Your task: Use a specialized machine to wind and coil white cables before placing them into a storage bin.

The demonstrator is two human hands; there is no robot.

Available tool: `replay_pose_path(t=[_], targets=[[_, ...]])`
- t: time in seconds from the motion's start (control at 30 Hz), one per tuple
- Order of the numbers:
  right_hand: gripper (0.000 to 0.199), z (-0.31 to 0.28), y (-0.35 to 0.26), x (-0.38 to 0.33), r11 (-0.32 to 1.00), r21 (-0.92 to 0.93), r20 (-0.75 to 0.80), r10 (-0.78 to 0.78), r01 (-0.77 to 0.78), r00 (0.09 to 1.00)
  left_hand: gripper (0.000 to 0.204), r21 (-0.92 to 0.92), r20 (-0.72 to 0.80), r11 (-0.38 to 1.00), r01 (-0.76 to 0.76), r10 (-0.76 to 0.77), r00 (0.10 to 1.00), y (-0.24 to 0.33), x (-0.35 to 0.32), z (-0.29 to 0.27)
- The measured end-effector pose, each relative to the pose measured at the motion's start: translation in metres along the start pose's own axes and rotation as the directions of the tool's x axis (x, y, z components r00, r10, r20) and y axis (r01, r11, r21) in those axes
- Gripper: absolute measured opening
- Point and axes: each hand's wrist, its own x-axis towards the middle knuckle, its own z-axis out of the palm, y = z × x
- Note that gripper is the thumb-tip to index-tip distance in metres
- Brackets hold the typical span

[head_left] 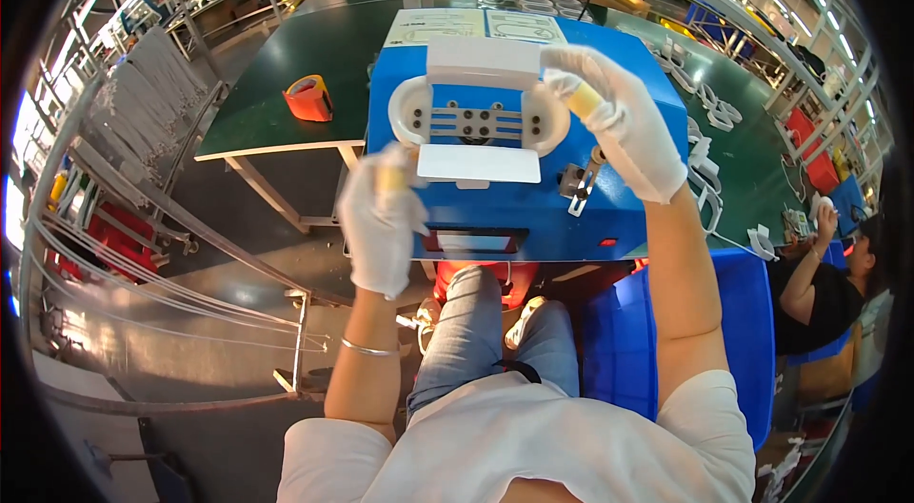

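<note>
A white plastic part point(411, 111) with rounded ends and two flat flaps sits on a metal slotted fixture point(476, 124) on top of a blue machine point(609, 208). My right hand point(624, 122), in a white glove with yellow tape round one digit, is at the part's upper right. Its fingers curl together by the upper flap; anything between the fingertips is hidden. My left hand point(376, 222), likewise gloved and taped, is beside the part's lower left. Motion smears its fingers, so their grip does not show.
An orange-red tape dispenser point(309, 98) rests on the green table point(276, 75) at left. Several white parts point(709, 103) lie along the right. A blue bin point(728, 313) stands by my right arm. Co-workers sit across the table and at far right.
</note>
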Motion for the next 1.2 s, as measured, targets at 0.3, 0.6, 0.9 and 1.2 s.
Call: replay_pose_path(t=[0.3,0.6,0.9,1.2], targets=[[0.021,0.029,-0.025,0.02,0.906,-0.306,-0.089,0.28,-0.293,0.956,0.019,-0.124,0.286,0.933,0.339,-0.294,0.912,0.01,0.001,0.009],[0.035,0.021,-0.03,-0.018,0.844,-0.535,-0.184,-0.161,0.039,0.97,0.059,0.895,-0.438,0.401,0.196,0.872,0.218,0.118,0.001,-0.214],[0.018,0.063,-0.044,-0.032,0.897,-0.304,-0.006,-0.338,0.32,0.941,0.02,0.019,-0.683,0.915,-0.403,0.306,0.663,0.169,-0.023,-0.236],[0.059,0.158,-0.1,-0.019,0.887,0.273,0.63,0.129,-0.374,0.766,0.015,0.178,0.75,0.94,-0.293,0.063,0.658,-0.015,-0.11,0.014]])
